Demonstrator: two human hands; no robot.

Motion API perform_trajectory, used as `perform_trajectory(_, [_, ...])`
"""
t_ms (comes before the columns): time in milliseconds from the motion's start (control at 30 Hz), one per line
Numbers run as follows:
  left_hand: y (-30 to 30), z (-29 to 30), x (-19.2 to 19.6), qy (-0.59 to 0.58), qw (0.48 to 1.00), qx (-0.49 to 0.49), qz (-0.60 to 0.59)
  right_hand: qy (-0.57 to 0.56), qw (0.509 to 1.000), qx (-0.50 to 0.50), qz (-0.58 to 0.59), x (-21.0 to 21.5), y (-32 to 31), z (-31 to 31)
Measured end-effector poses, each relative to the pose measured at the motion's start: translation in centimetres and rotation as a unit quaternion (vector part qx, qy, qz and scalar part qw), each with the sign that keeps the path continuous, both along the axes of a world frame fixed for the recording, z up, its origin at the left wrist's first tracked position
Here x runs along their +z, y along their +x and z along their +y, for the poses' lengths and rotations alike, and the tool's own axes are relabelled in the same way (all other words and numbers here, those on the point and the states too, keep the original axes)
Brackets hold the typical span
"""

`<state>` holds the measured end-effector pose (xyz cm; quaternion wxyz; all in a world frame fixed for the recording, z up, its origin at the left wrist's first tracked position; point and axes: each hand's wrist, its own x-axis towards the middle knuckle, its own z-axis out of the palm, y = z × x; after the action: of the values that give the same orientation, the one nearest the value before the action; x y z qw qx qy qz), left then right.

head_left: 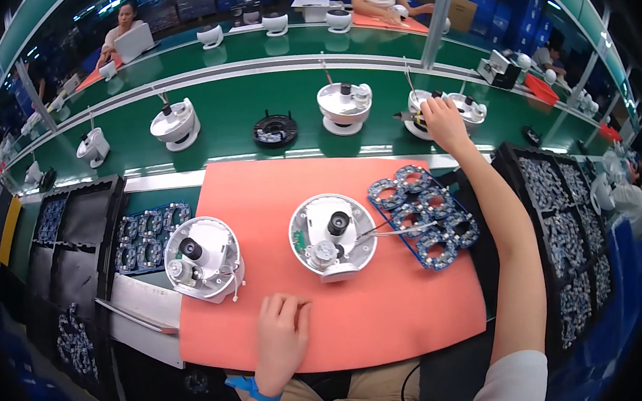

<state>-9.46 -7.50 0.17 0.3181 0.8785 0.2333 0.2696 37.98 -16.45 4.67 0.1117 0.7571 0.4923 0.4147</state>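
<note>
My right hand (pixel 445 125) reaches out over the green conveyor, its fingers closed on a black-and-yellow tool (pixel 416 119) with a pointed dark tip. The tool is beside a white round camera housing (pixel 421 101); my fingers hide much of it. My left hand (pixel 282 333) rests on the orange mat (pixel 403 312), fingers bent together with nothing visible in them. Just beyond it sits an open white camera housing (pixel 317 227) with a black lens, a silver motor and loose wires. A similar housing (pixel 205 259) stands to its left, apart from my hand.
A blue panel of ring-shaped circuit boards (pixel 438 244) lies at the mat's right, another panel (pixel 131 242) at its left. Black divided trays (pixel 82 219) flank the mat. More white housings (pixel 343 110) and a black round part (pixel 274 130) sit on the conveyor. Co-workers sit beyond.
</note>
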Motion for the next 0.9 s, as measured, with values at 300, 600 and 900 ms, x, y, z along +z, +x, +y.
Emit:
perform_trajectory(300, [0.2,0.4,-0.2,0.0,1.0,0.009,-0.01,0.026,0.965,0.157,0.21,3.0,-2.1,1.7])
perform_trajectory(600, [-0.1,0.1,-0.1,0.009,1.0,-0.003,-0.01,-0.068,0.98,0.144,0.122,-0.1,-3.5,9.7])
perform_trajectory(900, [0.1,0.5,-0.8,0.008,0.999,-0.016,-0.05,0.077,0.958,0.252,0.112,7.9,-11.5,0.9])
